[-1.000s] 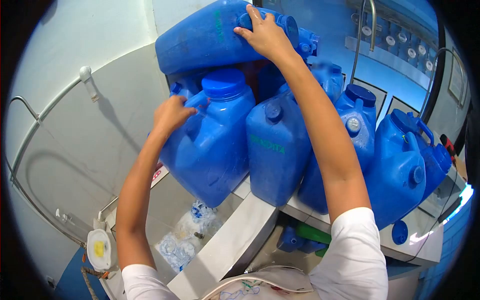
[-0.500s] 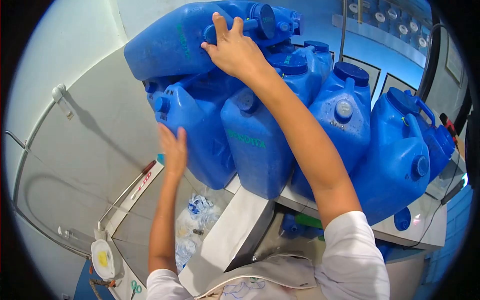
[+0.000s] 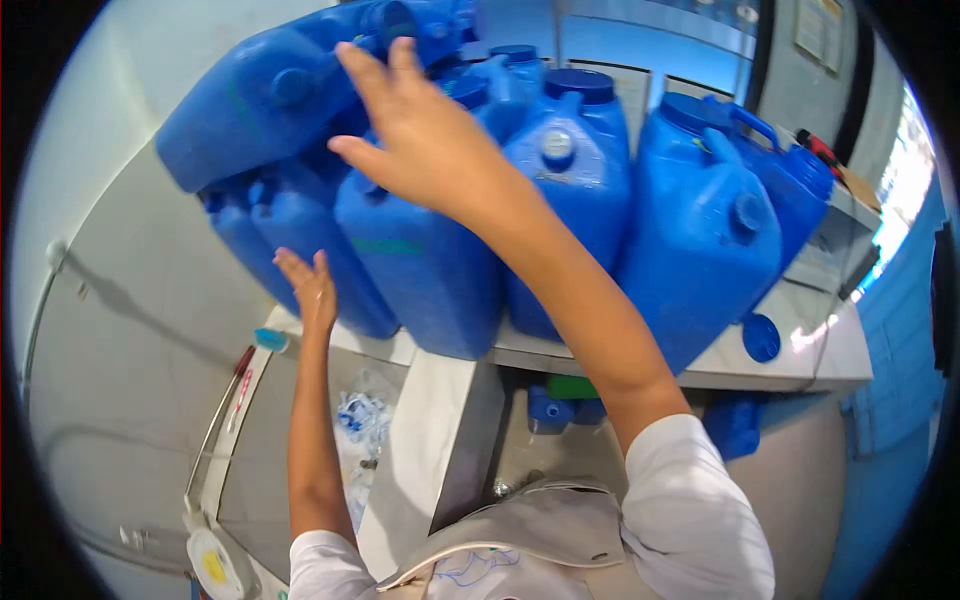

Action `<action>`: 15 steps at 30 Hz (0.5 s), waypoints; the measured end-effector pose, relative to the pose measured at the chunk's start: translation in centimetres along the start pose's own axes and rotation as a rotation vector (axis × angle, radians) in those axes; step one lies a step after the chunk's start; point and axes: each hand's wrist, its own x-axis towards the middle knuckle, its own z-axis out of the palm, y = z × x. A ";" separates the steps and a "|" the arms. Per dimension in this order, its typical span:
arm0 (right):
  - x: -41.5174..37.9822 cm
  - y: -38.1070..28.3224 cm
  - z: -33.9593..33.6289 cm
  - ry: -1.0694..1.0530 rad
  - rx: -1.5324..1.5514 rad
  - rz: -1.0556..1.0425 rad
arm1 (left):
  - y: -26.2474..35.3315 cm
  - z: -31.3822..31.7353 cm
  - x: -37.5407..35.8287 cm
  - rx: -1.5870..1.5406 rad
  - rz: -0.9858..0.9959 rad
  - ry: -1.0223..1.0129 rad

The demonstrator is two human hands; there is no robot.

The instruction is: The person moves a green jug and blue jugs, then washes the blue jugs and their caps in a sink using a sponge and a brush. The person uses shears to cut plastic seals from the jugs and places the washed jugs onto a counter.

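A blue water jug (image 3: 235, 115) lies on its side on top of other upright blue jugs at the left of the stack. My right hand (image 3: 425, 145) is open in front of the stack, its fingers spread just right of that lying jug and overlapping its mouth end. Below, my left hand (image 3: 316, 293) is also open, fingers spread, in front of an upright blue jug (image 3: 345, 275). Beside it stands another upright jug with green lettering (image 3: 420, 280). Neither hand holds anything.
More upright jugs (image 3: 700, 240) line the white counter to the right, and a loose blue cap (image 3: 761, 338) lies there. Clear plastic with blue caps (image 3: 365, 415) sits in a low space at left. A white ledge (image 3: 425, 430) juts toward me. Blue containers (image 3: 550, 410) are under the counter.
My view has turned right, so the jugs sit farther left. My right hand has come away from the lying jug's handle area, fingers spreading. My left hand stays open near the lower jugs.
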 end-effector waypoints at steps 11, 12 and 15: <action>-35.4 17.8 -21.7 0.630 0.656 1.388 | 7.2 3.7 -17.2 -0.008 1.005 0.057; -36.1 18.8 -20.1 0.593 0.766 1.414 | 10.0 4.0 -17.3 -0.062 1.056 0.024; -35.2 22.4 -18.0 0.570 0.892 1.424 | 21.0 3.1 -13.4 -0.308 0.917 -0.061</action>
